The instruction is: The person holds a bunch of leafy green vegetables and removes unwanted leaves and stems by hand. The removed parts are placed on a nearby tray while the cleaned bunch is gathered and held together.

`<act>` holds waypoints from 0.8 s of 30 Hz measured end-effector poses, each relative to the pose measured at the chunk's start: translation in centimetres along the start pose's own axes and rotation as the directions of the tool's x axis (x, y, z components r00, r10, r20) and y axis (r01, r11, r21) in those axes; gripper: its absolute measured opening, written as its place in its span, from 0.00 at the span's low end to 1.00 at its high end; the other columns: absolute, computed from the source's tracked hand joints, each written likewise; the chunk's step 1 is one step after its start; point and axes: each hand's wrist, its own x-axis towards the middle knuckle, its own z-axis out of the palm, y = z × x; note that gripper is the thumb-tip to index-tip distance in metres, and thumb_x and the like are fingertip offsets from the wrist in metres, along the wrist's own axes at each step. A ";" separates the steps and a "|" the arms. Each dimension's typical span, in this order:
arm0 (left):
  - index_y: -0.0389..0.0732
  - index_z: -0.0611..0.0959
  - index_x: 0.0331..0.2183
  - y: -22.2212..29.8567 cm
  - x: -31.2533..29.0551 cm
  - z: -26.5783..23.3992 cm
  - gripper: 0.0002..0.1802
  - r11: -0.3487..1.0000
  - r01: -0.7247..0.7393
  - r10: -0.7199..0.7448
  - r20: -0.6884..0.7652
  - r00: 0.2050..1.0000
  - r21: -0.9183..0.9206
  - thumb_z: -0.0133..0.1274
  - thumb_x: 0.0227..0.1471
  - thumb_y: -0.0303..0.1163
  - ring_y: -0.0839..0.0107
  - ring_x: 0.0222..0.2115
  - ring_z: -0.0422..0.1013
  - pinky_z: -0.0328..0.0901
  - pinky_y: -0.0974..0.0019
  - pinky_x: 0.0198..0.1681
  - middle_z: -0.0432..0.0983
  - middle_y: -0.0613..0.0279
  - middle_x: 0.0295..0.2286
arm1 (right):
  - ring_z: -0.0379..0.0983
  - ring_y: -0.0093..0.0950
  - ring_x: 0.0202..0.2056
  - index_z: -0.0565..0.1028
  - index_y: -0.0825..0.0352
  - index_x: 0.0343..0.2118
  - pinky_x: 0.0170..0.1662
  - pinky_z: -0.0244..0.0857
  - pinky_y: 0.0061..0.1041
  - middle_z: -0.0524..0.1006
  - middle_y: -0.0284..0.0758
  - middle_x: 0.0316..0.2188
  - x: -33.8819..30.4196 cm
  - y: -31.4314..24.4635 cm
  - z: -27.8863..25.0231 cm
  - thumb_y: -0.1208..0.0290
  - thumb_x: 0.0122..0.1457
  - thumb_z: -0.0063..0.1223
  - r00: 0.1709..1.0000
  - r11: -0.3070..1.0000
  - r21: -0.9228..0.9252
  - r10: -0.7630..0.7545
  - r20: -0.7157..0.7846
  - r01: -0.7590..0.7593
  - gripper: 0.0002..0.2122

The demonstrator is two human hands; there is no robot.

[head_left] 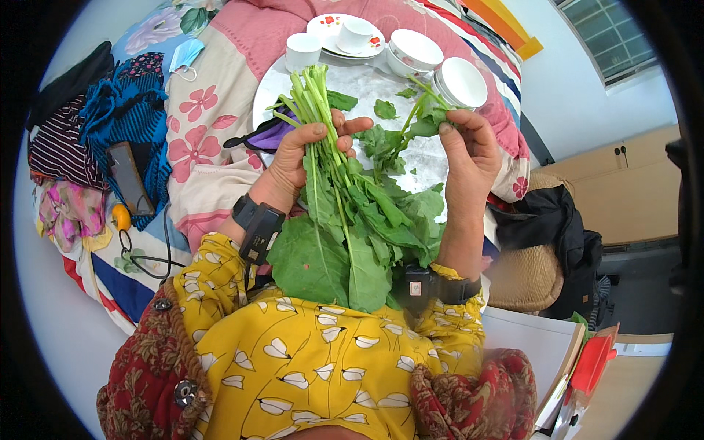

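My left hand is closed around a bunch of leafy greens. Its pale stems point up and away from me, and the broad leaves hang down over my front. To the right, my right hand pinches a green sprig between thumb and fingers. That sprig's stem sticks up past the fingertips. More leaves lie between the two hands, above a white round surface; how they join the bunch is hidden. A loose leaf and a few scraps rest on that white surface.
Along the far edge stand a white cup, plates with a small bowl on top, and stacked white bowls. A purple cloth item lies left of the greens. A phone rests on clothes; a wicker seat stands right.
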 end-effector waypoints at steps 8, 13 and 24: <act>0.36 0.73 0.48 0.1 -0.1 0.5 0.26 1.000 0.012 -0.012 -0.024 1.000 -0.007 0.56 0.45 0.32 0.69 0.32 0.75 0.71 0.63 0.43 0.65 0.39 0.52 | 0.69 0.14 0.32 0.75 0.70 0.38 0.36 0.63 0.14 0.75 0.27 0.33 0.1 -1.1 1.9 0.84 0.54 0.54 0.995 0.981 0.196 -0.024 0.096 0.005 0.08; 0.35 0.66 0.55 0.2 -0.1 0.9 0.36 0.999 0.049 -0.049 -0.038 0.998 0.000 0.57 0.44 0.31 0.71 0.33 0.74 0.71 0.63 0.41 0.66 0.46 0.51 | 0.68 0.13 0.32 0.75 0.70 0.37 0.36 0.62 0.13 0.74 0.26 0.32 -0.7 -0.4 3.0 0.84 0.54 0.54 0.980 0.983 0.152 0.078 0.184 -0.107 0.07; 0.38 0.63 0.57 0.1 -0.1 1.3 0.42 0.995 -0.041 0.047 -0.075 0.996 0.087 0.61 0.40 0.34 0.74 0.29 0.69 0.69 0.66 0.39 0.65 0.53 0.52 | 0.66 0.14 0.31 0.75 0.70 0.36 0.36 0.62 0.15 0.73 0.26 0.31 -1.4 1.1 2.6 0.84 0.51 0.50 0.898 0.958 -0.284 0.099 0.428 0.030 0.09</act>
